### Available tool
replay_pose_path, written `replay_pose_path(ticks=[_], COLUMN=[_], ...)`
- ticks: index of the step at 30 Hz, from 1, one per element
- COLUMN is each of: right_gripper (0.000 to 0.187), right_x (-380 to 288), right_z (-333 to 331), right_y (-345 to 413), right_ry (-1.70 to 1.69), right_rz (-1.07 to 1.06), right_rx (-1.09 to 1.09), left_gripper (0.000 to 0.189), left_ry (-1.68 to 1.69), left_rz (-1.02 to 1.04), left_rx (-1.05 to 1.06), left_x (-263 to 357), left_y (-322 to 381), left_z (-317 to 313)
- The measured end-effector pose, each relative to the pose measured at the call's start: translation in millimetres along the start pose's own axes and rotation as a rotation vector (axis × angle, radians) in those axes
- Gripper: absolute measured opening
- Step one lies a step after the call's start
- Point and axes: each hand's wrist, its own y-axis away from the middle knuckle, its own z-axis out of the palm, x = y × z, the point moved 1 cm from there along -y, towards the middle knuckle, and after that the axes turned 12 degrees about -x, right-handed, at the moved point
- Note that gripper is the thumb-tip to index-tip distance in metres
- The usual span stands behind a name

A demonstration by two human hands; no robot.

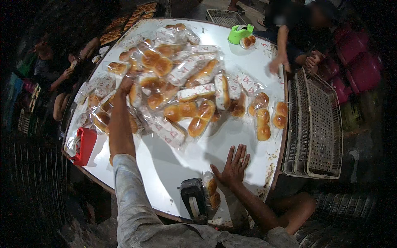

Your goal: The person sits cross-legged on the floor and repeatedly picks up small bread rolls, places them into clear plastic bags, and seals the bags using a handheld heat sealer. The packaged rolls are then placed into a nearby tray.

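My left hand [126,83] reaches into the left side of a large pile of bread rolls in clear plastic bags [161,66]; its fingers are partly hidden among the bags, so its hold cannot be told. Spread flat near the front right of the white table [173,189] is my right hand [234,167], a ring on one finger, nothing in it. Beside it, nearer to me, a bagged roll [213,193] lies against a black tape dispenser [194,198]. More bagged rolls [263,124] lie at the right, apart from the main pile.
A red tape dispenser [83,145] stands at the left edge, a green one [240,33] at the far right. Plastic crates [322,124] lean by the table's right edge. A person's hand [279,63] is over that edge; another person [65,74] sits at the left. Trays of rolls [139,15] lie beyond.
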Motion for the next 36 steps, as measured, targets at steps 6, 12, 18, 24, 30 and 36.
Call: replay_pose_path(ticks=[6,12,18,24,30,36], right_gripper=[0.112,0.114,0.115,0.093,0.053,0.056], right_x=[9.1,20.1,32.8,54.5,78.4,79.7], right_z=[10.2,29.3,31.4,31.2,19.1,-4.1], right_y=[3.7,5.0,12.2,-11.3,1.2,119.1], right_ry=[-0.062,-0.316,-0.607,-0.952,-1.876,-2.178], right_rz=[-0.013,0.037,0.038,0.19,0.109,0.294], right_rx=[0.096,0.34,0.395,0.47,0.243,0.291], left_gripper=[0.069,0.086,0.083,0.064,0.042,0.031], left_ry=[-0.047,-0.08,-0.529,-1.038,-0.873,-1.621], left_rz=[-0.093,-0.152,-0.115,0.241,0.414,0.181], left_rx=[-0.23,-0.357,-0.269,0.147,-0.458,-0.679], left_x=[-17.8,1.7,35.9,111.8,114.1,78.5], left_y=[-10.9,49.3,122.6,257.5,385.7,391.7], left_z=[113.3,213.9,264.4,326.5,441.6,485.1])
